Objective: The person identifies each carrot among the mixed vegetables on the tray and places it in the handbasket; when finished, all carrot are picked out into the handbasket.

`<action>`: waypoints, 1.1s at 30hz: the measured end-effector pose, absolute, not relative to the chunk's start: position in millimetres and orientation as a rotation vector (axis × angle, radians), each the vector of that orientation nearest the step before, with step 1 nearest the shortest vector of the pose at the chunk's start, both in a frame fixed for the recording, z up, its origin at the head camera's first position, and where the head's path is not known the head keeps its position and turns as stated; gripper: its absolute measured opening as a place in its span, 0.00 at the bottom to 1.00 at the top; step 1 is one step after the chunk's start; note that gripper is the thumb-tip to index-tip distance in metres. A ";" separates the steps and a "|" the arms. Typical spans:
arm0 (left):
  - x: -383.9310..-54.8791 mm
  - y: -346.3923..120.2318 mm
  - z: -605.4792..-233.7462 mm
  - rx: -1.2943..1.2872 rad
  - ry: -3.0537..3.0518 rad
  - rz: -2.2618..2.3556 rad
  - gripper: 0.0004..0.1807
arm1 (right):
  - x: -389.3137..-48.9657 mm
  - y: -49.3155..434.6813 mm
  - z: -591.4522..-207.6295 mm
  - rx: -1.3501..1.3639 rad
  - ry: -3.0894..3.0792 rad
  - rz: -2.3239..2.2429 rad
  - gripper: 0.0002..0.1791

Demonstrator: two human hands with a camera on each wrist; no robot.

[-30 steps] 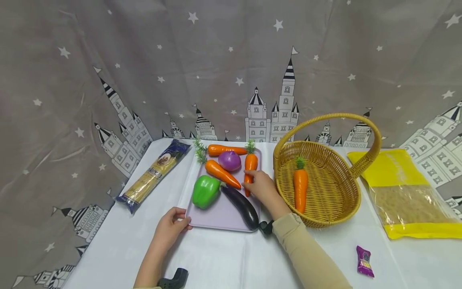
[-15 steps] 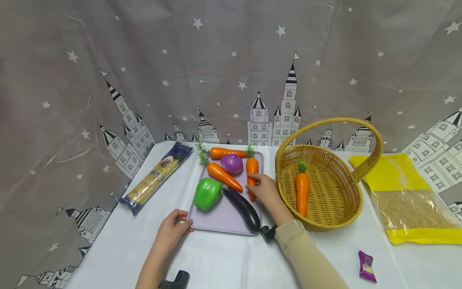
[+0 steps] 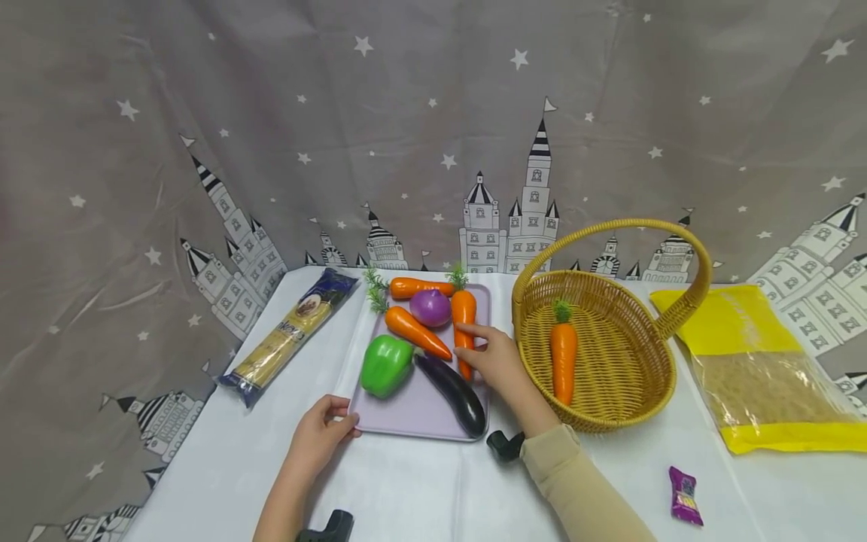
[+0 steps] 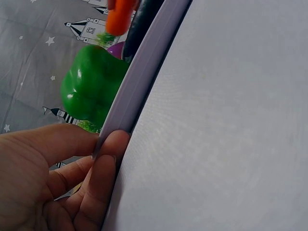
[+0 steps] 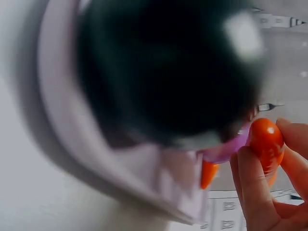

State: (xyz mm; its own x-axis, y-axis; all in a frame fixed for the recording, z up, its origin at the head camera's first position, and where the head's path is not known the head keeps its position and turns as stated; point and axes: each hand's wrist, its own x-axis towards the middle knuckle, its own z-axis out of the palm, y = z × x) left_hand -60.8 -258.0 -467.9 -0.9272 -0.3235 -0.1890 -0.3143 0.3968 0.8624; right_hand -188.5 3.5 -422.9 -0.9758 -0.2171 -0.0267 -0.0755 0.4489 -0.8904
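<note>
In the head view, my left hand (image 3: 320, 433) pinches the near left corner of a lilac tray (image 3: 406, 418); the left wrist view shows the thumb and fingers on either side of its rim. My right hand (image 3: 497, 361) holds an orange carrot (image 3: 463, 309) between thumb and fingers at the tray's right side, its leafy top pointing away. Two other carrots (image 3: 418, 333) (image 3: 416, 287), a purple onion (image 3: 430, 308), a green bell pepper (image 3: 386, 366) and a dark eggplant (image 3: 452, 395) lie on the tray. The eggplant's blurred end fills much of the right wrist view.
Right of the tray stands a wicker basket (image 3: 616, 361) with a tall handle and one carrot (image 3: 564, 361) inside. A pack of spaghetti (image 3: 287, 335) lies to the left, a yellow-and-clear bag (image 3: 765, 369) far right. A small purple packet (image 3: 685, 495) lies near the front.
The carrot in my right hand has turned slightly, its leafy top shifting left toward the onion. My left hand stays at the tray's corner. The head view has shifted a little.
</note>
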 end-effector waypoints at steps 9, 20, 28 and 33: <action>-61.1 -258.8 -467.4 0.591 -2.620 -1.617 0.16 | -160.2 21.1 -390.2 -0.389 2.496 -1.682 0.24; -61.8 -259.1 -469.5 0.584 -2.614 -1.625 0.17 | -123.8 55.0 -362.5 -0.471 2.438 -1.763 0.25; -61.8 -259.6 -469.3 0.571 -2.613 -1.638 0.17 | -102.2 84.2 -353.6 -0.524 2.540 -1.810 0.25; -62.4 -260.0 -469.3 0.564 -2.616 -1.635 0.17 | -91.6 103.6 -352.6 -0.500 2.583 -1.829 0.25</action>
